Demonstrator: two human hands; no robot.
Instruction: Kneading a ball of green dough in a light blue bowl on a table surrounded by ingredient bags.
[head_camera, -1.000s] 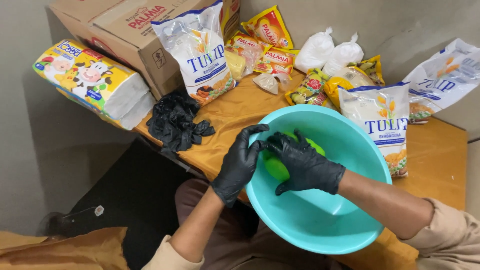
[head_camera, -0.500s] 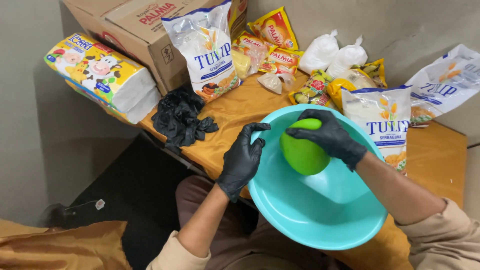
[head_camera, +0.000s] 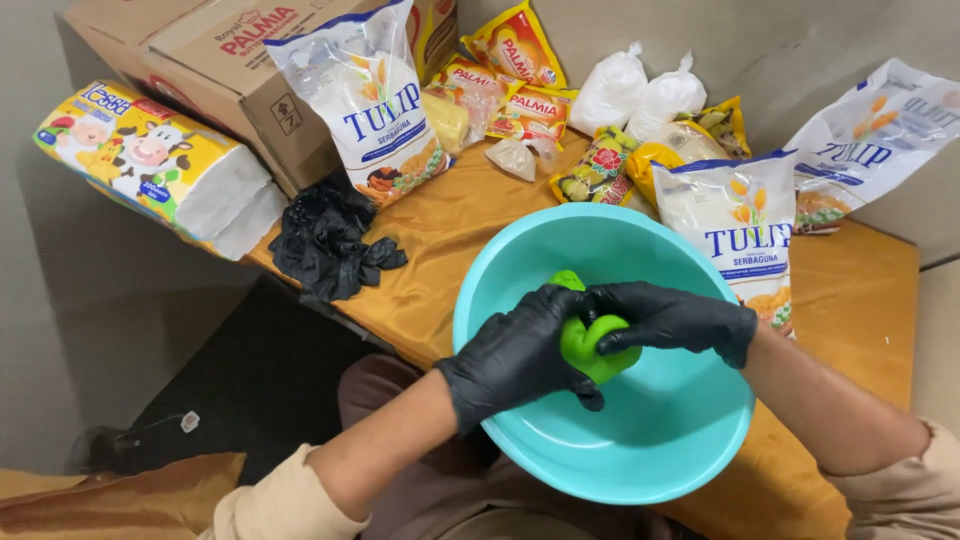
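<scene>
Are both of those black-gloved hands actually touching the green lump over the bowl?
Touching. The head view shows the left hand and right hand wrapped around the green lump, fingers pressed into it, above the teal bowl.

Bright green dough lump (head_camera: 592, 345), squeezed, over turquoise bowl (head_camera: 640, 455)

We're in a home baking corner: flour bags (head_camera: 372, 95), margarine packs (head_camera: 515, 45), cardboard box (head_camera: 215, 75) etc. on cloth-covered table (head_camera: 455, 225).

Head view, steeply down, close
</scene>
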